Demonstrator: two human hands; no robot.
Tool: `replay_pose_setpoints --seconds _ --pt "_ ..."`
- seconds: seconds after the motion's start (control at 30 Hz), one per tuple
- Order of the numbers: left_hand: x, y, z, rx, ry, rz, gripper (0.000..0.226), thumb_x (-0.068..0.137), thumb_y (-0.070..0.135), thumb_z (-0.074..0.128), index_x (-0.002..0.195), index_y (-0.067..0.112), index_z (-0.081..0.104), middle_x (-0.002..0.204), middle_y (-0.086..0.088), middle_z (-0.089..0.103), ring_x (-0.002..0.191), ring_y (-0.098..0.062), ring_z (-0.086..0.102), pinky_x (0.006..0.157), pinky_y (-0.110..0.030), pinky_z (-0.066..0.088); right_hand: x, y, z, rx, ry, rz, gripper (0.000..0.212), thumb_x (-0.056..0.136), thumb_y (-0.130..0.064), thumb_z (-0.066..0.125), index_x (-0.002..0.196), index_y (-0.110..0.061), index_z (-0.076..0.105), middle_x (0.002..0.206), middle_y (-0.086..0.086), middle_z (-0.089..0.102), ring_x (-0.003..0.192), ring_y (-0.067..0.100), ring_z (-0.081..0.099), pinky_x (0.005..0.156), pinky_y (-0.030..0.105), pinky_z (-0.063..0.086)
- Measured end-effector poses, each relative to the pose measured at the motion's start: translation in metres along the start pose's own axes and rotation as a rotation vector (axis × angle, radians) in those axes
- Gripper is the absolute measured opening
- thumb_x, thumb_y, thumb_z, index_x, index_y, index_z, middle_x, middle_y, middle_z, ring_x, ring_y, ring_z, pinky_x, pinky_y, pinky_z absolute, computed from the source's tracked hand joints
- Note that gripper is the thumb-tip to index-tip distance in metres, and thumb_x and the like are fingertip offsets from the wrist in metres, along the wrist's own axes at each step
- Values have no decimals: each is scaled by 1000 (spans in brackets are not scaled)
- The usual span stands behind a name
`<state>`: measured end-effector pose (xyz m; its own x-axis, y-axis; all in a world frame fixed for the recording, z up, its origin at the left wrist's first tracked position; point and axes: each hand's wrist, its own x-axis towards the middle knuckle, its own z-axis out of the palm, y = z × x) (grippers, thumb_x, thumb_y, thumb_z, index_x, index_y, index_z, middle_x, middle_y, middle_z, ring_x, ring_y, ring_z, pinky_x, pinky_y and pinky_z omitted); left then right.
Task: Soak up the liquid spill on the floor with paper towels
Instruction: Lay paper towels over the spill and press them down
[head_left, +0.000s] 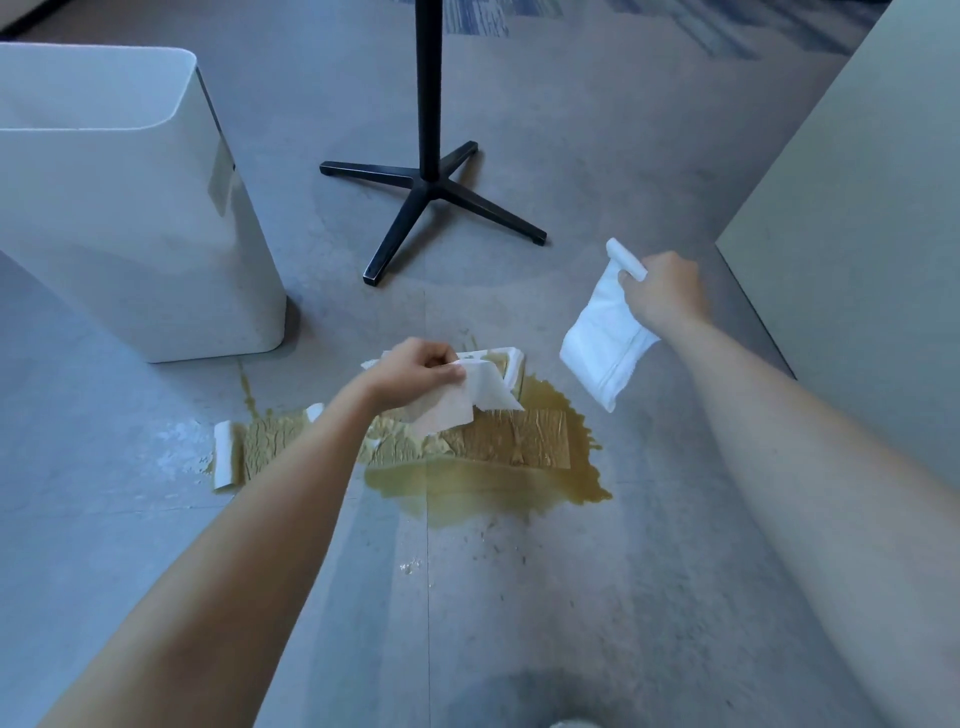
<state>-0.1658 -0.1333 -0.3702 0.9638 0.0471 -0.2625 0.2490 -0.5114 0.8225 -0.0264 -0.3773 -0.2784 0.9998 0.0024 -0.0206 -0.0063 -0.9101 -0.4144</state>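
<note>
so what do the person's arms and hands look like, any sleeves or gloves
Nothing is worn on the left hand or the right hand: no gloves, rings, watch or wristband. No sleeve shows either, right up to the frame edge.

Both bare arms stretch forward and down. The left hand (415, 369) sits low, knuckles up, fingers curled, pinching a crumpled white paper towel sheet (483, 397). The right hand (667, 291) is out wider and higher, fingers closed round a folded white paper towel (605, 345) hanging below it.
</note>
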Motion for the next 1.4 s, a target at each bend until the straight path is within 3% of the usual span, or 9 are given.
replay_pose_setpoints --seconds 0.13,0.27,0.4,0.53,0.67,0.83,1.1,1.2,1.4 --pt "12 25 11 112 -58 72 18 94 31 57 79 22 62 79 -3 62 70 -16 54 64 -29 40 3 6 3 13 19 18 34 93 -29 50 65 -13 41 77 5 50 72 29 49 55 28 33" --pt "28 59 25 117 -62 111 19 93 31 58 88 14 66 79 -1 63 70 -13 54 64 -27 41 6 15 -1 11 36 62 34 93 -29 50 65 -14 38 72 3 44 71 28 46 48 27 27" --pt "47 87 42 -51 49 41 31 92 22 58 64 11 53 58 0 39 49 -12 33 46 -22 26 6 29 -3 -5 40 98 29 94 -30 50 71 -13 42 84 6 49 72 27 46 46 25 24" --pt "63 85 61 82 96 -256 11 90 19 59 86 9 55 78 -6 51 78 -24 51 67 -28 40 7 40 -4 -2 46 105 28 93 -28 49 70 -13 42 81 5 49 71 27 46 46 25 25" --pt "63 47 85 154 91 -377 28 92 25 54 103 0 60 99 -15 65 96 -30 61 69 -30 41 5 45 -1 -14 30 104 30 94 -29 49 69 -13 43 72 3 47 70 27 48 45 25 25" --pt "58 17 96 233 80 -399 29 94 30 47 83 6 57 69 -5 54 62 -18 50 51 -26 35 6 45 8 -7 10 61 37 93 -28 49 61 -16 36 67 1 44 67 27 46 45 25 24" --pt "54 -4 90 72 122 -443 43 84 49 65 66 12 49 63 0 51 61 -18 50 53 -27 34 7 39 18 -11 -18 24 38 92 -26 48 60 -16 32 61 -1 38 52 20 36 46 26 25" --pt "49 -12 82 158 159 -431 45 85 41 66 59 14 42 56 0 43 51 -15 40 47 -26 27 6 35 21 -17 -26 25 38 92 -25 48 59 -16 32 61 -1 38 50 18 33 46 26 25" --pt "35 -21 83 352 254 -312 23 93 33 55 94 10 55 85 -5 61 75 -25 57 60 -30 41 3 25 23 -20 -36 -11 38 92 -24 48 58 -15 33 60 -1 38 50 19 33 46 26 24"
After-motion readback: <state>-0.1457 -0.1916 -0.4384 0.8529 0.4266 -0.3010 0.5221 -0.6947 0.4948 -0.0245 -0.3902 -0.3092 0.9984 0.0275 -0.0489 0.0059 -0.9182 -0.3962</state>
